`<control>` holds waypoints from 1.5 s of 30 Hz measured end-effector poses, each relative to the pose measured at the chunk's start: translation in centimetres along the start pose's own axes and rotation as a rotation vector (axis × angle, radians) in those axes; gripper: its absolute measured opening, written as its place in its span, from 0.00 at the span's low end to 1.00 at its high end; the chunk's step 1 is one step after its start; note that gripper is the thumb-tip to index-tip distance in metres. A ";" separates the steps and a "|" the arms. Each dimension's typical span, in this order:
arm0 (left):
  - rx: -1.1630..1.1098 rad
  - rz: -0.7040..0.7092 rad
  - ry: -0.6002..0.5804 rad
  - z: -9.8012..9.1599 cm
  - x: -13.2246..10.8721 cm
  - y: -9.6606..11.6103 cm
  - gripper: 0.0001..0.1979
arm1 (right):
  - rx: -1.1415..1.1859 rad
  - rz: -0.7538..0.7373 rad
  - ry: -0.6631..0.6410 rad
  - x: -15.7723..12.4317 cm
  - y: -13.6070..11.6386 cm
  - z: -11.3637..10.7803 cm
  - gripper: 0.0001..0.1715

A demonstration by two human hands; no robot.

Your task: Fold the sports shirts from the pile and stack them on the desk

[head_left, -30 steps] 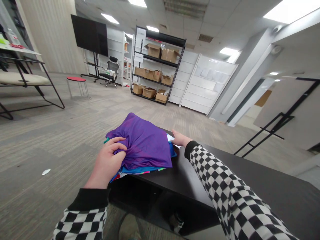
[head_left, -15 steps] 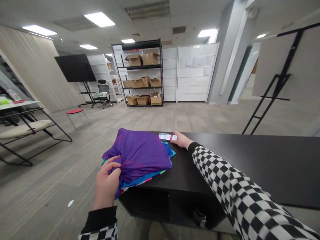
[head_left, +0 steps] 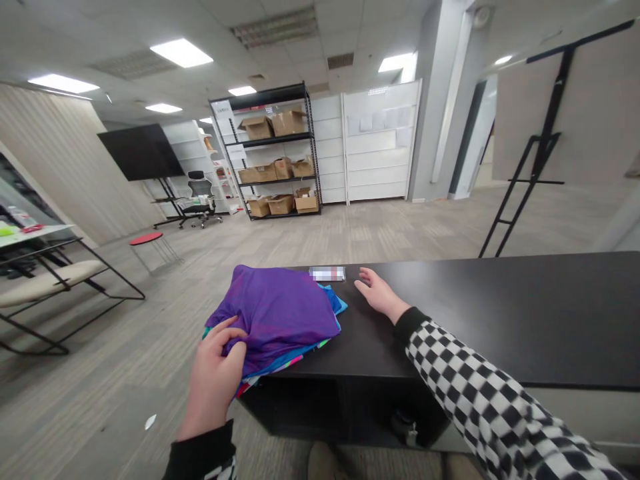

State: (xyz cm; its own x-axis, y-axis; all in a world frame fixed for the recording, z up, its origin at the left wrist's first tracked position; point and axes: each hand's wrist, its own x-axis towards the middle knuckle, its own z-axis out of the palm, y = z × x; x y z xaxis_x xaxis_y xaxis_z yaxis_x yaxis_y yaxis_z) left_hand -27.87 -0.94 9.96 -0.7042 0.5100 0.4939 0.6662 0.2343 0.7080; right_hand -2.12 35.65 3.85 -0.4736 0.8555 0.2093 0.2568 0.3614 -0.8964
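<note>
A folded purple cloth (head_left: pixel 285 307), like a garment, lies on top of a stack of bright fabrics at the left end of the black cabinet top (head_left: pixel 465 300). Blue fabric (head_left: pixel 336 299) and multicoloured edges peek out beneath it. My left hand (head_left: pixel 217 363) has its fingers bent on the purple cloth's near-left edge, with creases at the fingertips. Beyond the stack lies a small, flat, whitish item (head_left: pixel 327 273), its surface blurred out; its kind cannot be made out. To its right, my right hand (head_left: pixel 380 291) hovers apart from it, fingers open and holding nothing.
Open compartments are under the cabinet top, one with a dark object (head_left: pixel 404 427) inside. A red stool (head_left: pixel 147 239) and a beige chair (head_left: pixel 55 277) stand left. Farther back are a shelf rack (head_left: pixel 265 142) with cardboard boxes and, at right, a black stand (head_left: pixel 540 157).
My right hand has let go of the small whitish item and drawn back to the right. The purple cloth looks less bunched at my left hand. The view has shifted slightly.
</note>
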 end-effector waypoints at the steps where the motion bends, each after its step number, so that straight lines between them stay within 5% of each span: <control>1: 0.048 0.047 -0.001 -0.2 -0.2 0.9 0.08 | 0.022 0.015 -0.005 -2.1 0.0 -1.1 0.36; 4: 0.142 0.140 0.006 0.2 -0.7 3.7 0.12 | 0.086 0.043 -0.019 -9.7 -0.6 -4.3 0.31; 8: 0.391 0.149 -0.151 1.6 -0.3 5.8 0.28 | 0.303 0.138 -0.022 -21.3 -1.9 -6.8 0.33; 13: 0.568 0.207 -0.309 1.7 2.8 7.2 0.22 | 0.410 0.395 -0.085 -29.7 -2.0 -6.4 0.31; 16: 0.560 0.282 -0.391 0.9 5.4 9.2 0.23 | 0.129 0.215 -0.204 -30.3 -1.9 -6.3 0.21; 19: 0.399 0.300 -0.329 0.6 8.0 12.6 0.21 | 0.018 0.014 -0.341 -29.4 -2.0 -6.5 0.17; 24: -0.413 0.087 -0.163 2.7 11.3 21.3 0.16 | -0.050 -0.045 -0.353 -27.6 -0.9 -5.7 0.13; 27: -0.875 0.120 -0.301 5.3 10.8 26.5 0.13 | -0.071 0.008 -0.331 -27.1 -0.3 -5.3 0.12; 31: -0.791 0.082 -0.685 9.0 5.5 29.1 0.29 | -0.151 0.049 -0.423 -27.3 -0.7 -5.9 0.14; 35: -0.377 0.054 -1.033 8.9 -3.9 24.9 0.31 | -0.268 0.097 -0.457 -27.4 -0.7 -6.5 0.18; 38: -0.324 0.021 -1.236 4.9 -11.8 18.5 0.29 | -0.308 0.152 -0.459 -27.6 0.2 -6.0 0.18; 40: -0.307 -0.156 -1.164 0.6 -17.0 13.3 0.32 | -0.267 0.226 -0.463 -28.5 1.0 -5.5 0.19; 45: -0.060 -0.323 -0.731 -10.7 -29.5 0.1 0.26 | -0.499 0.349 -0.538 -34.9 1.9 -5.3 0.21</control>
State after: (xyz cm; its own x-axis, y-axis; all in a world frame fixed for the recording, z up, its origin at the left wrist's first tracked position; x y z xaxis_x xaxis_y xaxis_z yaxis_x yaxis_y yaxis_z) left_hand -9.62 -24.80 0.81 -0.5073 0.8425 -0.1813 0.4276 0.4288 0.7958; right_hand 19.39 8.46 -3.06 -0.6047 0.6996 -0.3806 0.7495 0.3383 -0.5690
